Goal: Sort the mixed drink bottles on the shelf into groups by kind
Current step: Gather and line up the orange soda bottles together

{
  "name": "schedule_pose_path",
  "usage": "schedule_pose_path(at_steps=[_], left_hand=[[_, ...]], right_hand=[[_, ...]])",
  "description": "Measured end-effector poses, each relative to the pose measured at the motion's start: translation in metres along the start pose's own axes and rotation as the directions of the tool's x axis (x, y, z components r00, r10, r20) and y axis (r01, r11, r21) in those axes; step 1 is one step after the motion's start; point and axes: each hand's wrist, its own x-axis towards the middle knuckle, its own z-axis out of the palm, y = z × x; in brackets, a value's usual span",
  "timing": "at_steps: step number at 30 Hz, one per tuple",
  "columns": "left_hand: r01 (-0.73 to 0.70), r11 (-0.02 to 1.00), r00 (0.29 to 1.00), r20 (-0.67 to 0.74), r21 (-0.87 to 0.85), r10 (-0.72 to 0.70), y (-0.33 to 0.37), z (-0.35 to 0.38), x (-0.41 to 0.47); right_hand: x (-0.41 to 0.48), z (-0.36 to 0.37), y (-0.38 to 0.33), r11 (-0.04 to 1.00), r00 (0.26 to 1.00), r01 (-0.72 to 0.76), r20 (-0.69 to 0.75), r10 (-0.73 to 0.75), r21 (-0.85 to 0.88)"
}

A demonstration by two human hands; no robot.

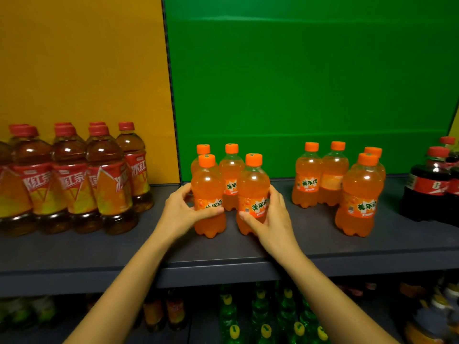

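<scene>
At the shelf's (74, 247) left end the tea bottles (74, 175) are standing packed together in a tight block against the back, red caps all one kind, so that group is looking finished. Nothing foreign is showing among them.

Toward the middle, four orange sodas are sitting in a loose cluster near the back edge. The left hand (185, 209) is wrapping around the front-left soda (208, 194), fingers curled on its label, and the right hand (267, 214) is gripping the front-right soda (253, 192) the same way. Both bottles are standing upright on the shelf, apart from each other, with two more sodas (231, 175) just behind them. By my judgement the person is drawing these two into line with the rest.

Further right, a second cluster of orange sodas (335, 177) is standing well apart from the first, one of them nearer the front edge. This gap is what is left: the two orange clusters are the same kind and probably want joining.

At the right end the dark colas (432, 184) are grouping by themselves, partly cut off by the frame, so I cannot tell how many.

The lower shelf is blurred and is looking like separate stock.
</scene>
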Motion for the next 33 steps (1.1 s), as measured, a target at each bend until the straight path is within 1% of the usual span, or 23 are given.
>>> schedule_pose_path(at_steps=[3,9,12,17,20,24,28,30,31,33], left_hand=[[-0.015,1.0,1.0,0.008,0.001,0.015,-0.003,-0.005,0.003],[-0.023,0.998,1.0,-0.004,0.051,0.023,-0.013,-0.011,0.011],[-0.02,0.998,1.0,-0.004,0.064,0.02,-0.017,-0.015,0.016],[-0.023,0.998,0.999,0.043,0.053,0.021,-0.021,-0.019,0.022],[-0.04,0.999,0.997,0.06,0.035,0.038,-0.022,-0.017,0.023],[-0.035,0.999,0.998,0.049,-0.01,0.036,-0.024,-0.015,0.021],[-0.032,0.999,0.999,0.041,0.036,0.031,-0.022,-0.015,0.019],[-0.052,0.992,0.998,-0.018,0.119,0.054,-0.021,-0.015,0.017],[-0.069,0.98,0.994,-0.075,0.186,0.084,-0.019,-0.015,0.015],[-0.138,0.943,0.953,-0.218,0.304,0.21,-0.01,-0.014,0.009]], right_hand=[[0.008,0.011,0.0,1.0,1.0,-0.015,-0.002,0.015,-0.023],[0.019,0.025,0.001,0.997,0.995,-0.07,0.068,0.072,-0.032],[0.022,0.031,-0.002,0.997,0.994,-0.063,0.081,0.067,-0.049],[0.022,0.038,-0.006,0.997,0.996,-0.061,0.069,0.064,-0.043],[0.022,0.04,-0.005,0.997,0.994,-0.065,0.083,0.068,-0.042],[0.021,0.04,-0.006,0.996,0.994,-0.068,0.079,0.072,-0.051],[0.019,0.035,-0.007,0.994,0.992,-0.06,0.109,0.07,-0.086],[0.017,0.026,-0.005,0.986,0.993,-0.052,0.098,0.068,-0.158],[0.016,0.019,-0.003,0.984,0.995,-0.062,0.064,0.074,-0.169],[0.015,0.003,0.006,0.989,0.996,-0.077,-0.047,0.072,-0.123]])
